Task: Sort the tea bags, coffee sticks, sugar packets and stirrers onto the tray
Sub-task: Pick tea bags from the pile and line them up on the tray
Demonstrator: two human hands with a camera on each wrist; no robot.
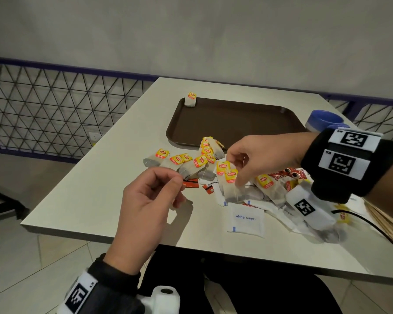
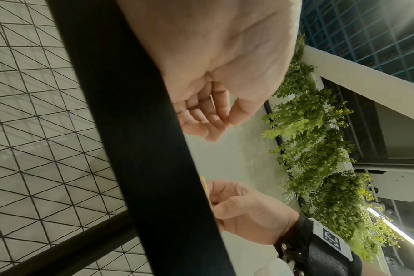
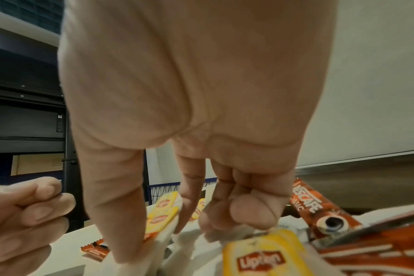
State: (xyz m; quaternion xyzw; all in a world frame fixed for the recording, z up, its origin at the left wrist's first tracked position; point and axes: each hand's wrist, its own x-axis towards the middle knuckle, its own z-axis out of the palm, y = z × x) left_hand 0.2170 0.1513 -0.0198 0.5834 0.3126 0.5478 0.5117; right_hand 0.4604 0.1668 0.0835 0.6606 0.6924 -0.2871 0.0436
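Observation:
A brown tray [image 1: 236, 123] lies at the back of the white table, with one tea bag [image 1: 190, 100] in its far left corner. In front of it is a loose heap of yellow-tagged tea bags [image 1: 204, 155], red coffee sticks [image 1: 284, 172] and white sugar packets [image 1: 245, 219]. My right hand [image 1: 235, 177] reaches down into the heap, and its thumb and forefinger pinch a tea bag [image 1: 233, 191]. The right wrist view shows that pinch [image 3: 154, 242] on the white bag [image 3: 187, 248]. My left hand [image 1: 177, 180] hovers left of the heap, fingers curled, thumb against forefinger [image 2: 227, 123], with nothing seen between them.
Wooden stirrers [image 1: 386, 220] lie fanned at the table's right edge, and a blue round container [image 1: 325, 121] stands right of the tray. A small orange packet [image 1: 191, 184] lies near my left thumb. A wire fence [image 1: 55, 109] runs behind the table's left side.

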